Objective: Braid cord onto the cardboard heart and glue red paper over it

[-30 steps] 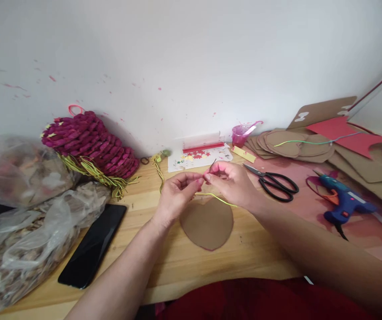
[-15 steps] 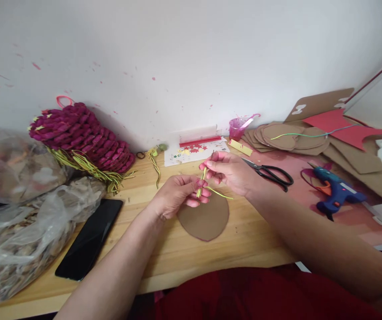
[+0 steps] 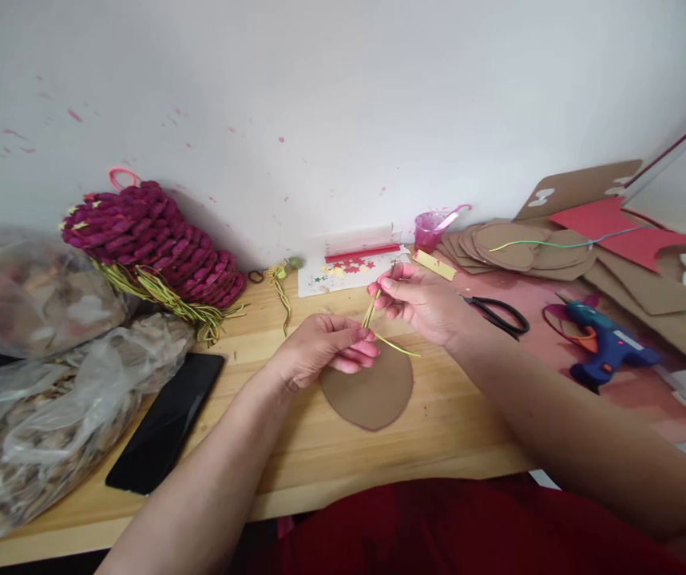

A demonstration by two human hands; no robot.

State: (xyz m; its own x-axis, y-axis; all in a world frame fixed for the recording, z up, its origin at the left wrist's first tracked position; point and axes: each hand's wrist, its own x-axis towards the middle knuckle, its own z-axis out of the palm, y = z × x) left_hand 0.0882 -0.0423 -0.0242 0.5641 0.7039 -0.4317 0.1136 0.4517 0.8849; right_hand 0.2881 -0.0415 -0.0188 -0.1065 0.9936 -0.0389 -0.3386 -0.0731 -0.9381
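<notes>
- And the hands are apart now! The left hand (image 3: 327, 347) pinches the yellow-green strands (image 3: 371, 310) low down; the right hand (image 3: 420, 295) grips their upper end.
- That's the change: a second ago the fingertips meet, and now a slanting length of strand shows between them. It looks like the bundle is being drawn out, with both ends under control.
- A loose tail (image 3: 402, 348) swings out rightward from the left fingers. Something dark pokes up at the right fingertips, too small to make out.
- Just below, the brown cardboard piece (image 3: 366, 391) lies flat on the tabletop (image 3: 450, 423), its upper edge hidden by the hands.
- To the right, the scissors (image 3: 500, 321) show only their black handles past the forearm, blades now covered; the blue glue gun (image 3: 612, 347) lies farther out.
- Over on the left rests a black phone (image 3: 168, 423), well apart from the action.
</notes>
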